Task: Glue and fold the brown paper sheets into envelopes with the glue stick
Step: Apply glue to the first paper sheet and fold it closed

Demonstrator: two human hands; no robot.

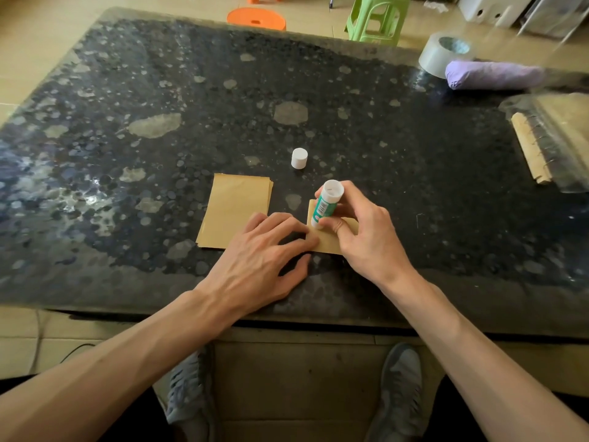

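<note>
A small brown paper sheet (pixel 326 242) lies on the dark speckled table, mostly covered by my hands. My right hand (pixel 360 231) grips a green and white glue stick (pixel 326 204), tip down on the sheet's left part. My left hand (pixel 264 260) lies flat with spread fingers, its fingertips pressing the sheet's left edge. A stack of brown paper sheets (pixel 234 210) sits just left of the hands. The glue stick's white cap (pixel 299 158) stands on the table behind them.
At the back right are a roll of clear tape (pixel 444 52), a folded purple umbrella (pixel 494 74) and a clear plastic bag holding a bound paper bundle (pixel 554 141). Beyond the table (pixel 95 138) stand an orange stool (pixel 256 18) and a green stool (pixel 376 17).
</note>
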